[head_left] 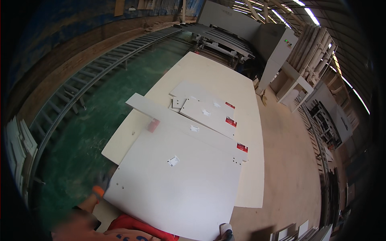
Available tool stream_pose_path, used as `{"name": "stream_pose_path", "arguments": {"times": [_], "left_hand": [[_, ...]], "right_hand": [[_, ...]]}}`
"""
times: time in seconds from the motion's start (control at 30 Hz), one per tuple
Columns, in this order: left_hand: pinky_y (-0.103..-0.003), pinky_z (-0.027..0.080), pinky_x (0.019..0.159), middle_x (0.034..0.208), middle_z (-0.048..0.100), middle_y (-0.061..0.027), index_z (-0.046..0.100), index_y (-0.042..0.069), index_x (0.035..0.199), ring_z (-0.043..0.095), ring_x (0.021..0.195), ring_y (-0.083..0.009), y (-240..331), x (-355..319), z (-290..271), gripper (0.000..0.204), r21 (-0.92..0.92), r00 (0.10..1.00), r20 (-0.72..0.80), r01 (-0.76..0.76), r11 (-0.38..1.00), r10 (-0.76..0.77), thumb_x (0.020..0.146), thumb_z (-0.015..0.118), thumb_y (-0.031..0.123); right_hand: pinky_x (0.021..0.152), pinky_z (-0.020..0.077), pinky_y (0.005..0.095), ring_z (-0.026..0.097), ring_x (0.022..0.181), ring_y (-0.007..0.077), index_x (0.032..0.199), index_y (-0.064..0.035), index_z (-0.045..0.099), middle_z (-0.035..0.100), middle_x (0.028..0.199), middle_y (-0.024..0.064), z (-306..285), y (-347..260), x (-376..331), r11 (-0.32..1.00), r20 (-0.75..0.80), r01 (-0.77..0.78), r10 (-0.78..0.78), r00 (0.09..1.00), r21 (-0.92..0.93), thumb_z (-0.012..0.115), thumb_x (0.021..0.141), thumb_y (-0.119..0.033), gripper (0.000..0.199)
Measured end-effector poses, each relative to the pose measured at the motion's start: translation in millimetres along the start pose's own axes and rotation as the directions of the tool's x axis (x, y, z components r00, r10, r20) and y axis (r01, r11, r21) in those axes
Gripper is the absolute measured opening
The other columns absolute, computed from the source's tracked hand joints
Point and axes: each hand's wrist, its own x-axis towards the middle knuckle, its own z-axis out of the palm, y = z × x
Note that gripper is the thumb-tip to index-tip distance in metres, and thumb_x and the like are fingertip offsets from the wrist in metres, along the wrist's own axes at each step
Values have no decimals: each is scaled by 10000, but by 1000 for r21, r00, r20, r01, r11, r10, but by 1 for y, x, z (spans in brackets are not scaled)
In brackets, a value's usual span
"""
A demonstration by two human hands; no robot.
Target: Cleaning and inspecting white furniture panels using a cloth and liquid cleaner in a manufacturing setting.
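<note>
A large white panel point(177, 193) with a paper label and drilled holes near its edges lies in front of me, tilted across other boards. My left hand point(105, 181), in a dark glove with an orange cuff, grips its left edge; the fingers are blurred and partly hidden. Over the near right corner of the same panel curl the gloved fingers of my right hand point(226, 231). Beyond it lie a long narrow white board point(146, 107) and smaller white panels point(209, 112) with labels and red stickers. All rest on a big cream sheet point(209, 66).
On the left, a roller conveyor point(90, 78) curves along a green floor point(74, 160). A large grey machine point(277, 50) with a roller bed point(225, 40) stands at the far end. Stacked boards point(18, 148) lean at the left, and more panels point(299, 232) stand at the lower right.
</note>
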Motion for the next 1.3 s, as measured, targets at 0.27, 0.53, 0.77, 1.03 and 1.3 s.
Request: {"name": "stream_pose_path", "arguments": {"times": [0.27, 0.53, 0.77, 1.03, 1.3], "left_hand": [[-542, 90, 1164, 1546, 207, -237, 297, -2, 1461, 147, 1446, -399, 71, 3, 7, 802, 543, 793, 194, -577, 610, 577, 914, 444, 565], [-534, 33, 1177, 1552, 185, -249, 253, -16, 1478, 56, 1468, -384, 89, 8, 26, 811, 615, 777, 218, -580, 535, 591, 928, 390, 565], [-606, -25, 1149, 1530, 236, -248, 328, -19, 1446, 100, 1461, -374, 87, -13, 47, 768, 494, 621, 284, -748, 443, 731, 916, 434, 527], [-598, 10, 1149, 1522, 278, -216, 365, 27, 1440, 135, 1454, -359, 93, -16, 76, 700, 524, 487, 348, -809, 265, 801, 913, 469, 476], [-437, 430, 986, 1252, 576, -205, 525, -1, 1285, 546, 1132, -381, 141, -75, 103, 475, -235, 145, 437, -934, 268, 888, 920, 568, 299]], "right_hand": [[464, 443, 408, 528, 585, 263, 1051, -75, 564, 571, 777, 100, -19, 45, 72, 960, 199, -50, -7, 980, 277, 485, 915, -511, 464], [921, 413, 424, 521, 1097, 292, 1319, -1, 462, 534, 1205, 160, 18, 15, 65, 854, -68, 404, -405, 912, 329, 479, 951, -399, 542], [1154, 279, 391, 418, 1346, 278, 1413, 36, 391, 430, 1447, 182, 62, -15, 53, 630, -260, 625, -578, 774, 460, 481, 971, -281, 552], [1152, 289, 406, 445, 1323, 277, 1422, 60, 356, 439, 1439, 177, 51, -8, 82, 420, -468, 715, -551, 691, 559, 491, 986, -333, 602], [1156, 227, 367, 398, 1344, 241, 1421, 14, 381, 450, 1435, 130, 22, 75, -45, 430, -506, 692, -475, 720, 580, 351, 1025, -386, 564]]}}
